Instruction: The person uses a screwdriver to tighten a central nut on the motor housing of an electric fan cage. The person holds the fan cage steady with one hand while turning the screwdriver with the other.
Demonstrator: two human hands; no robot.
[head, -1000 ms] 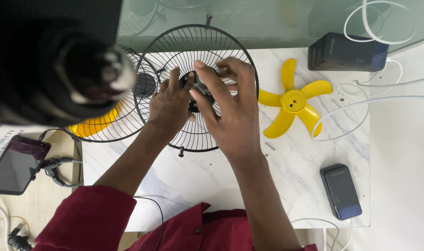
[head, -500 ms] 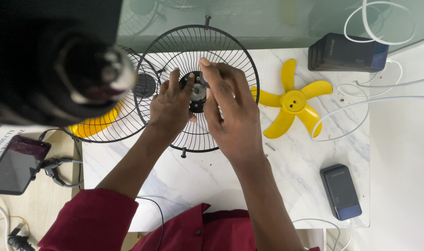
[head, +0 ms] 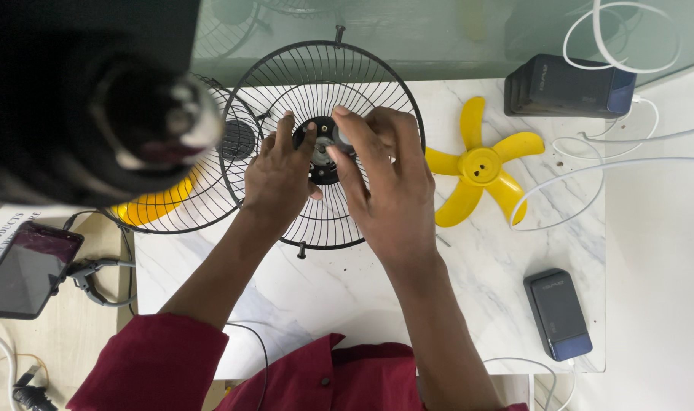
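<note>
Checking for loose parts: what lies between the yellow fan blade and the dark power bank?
Head view: only bare marble tabletop between fan blade and power bank.
</note>
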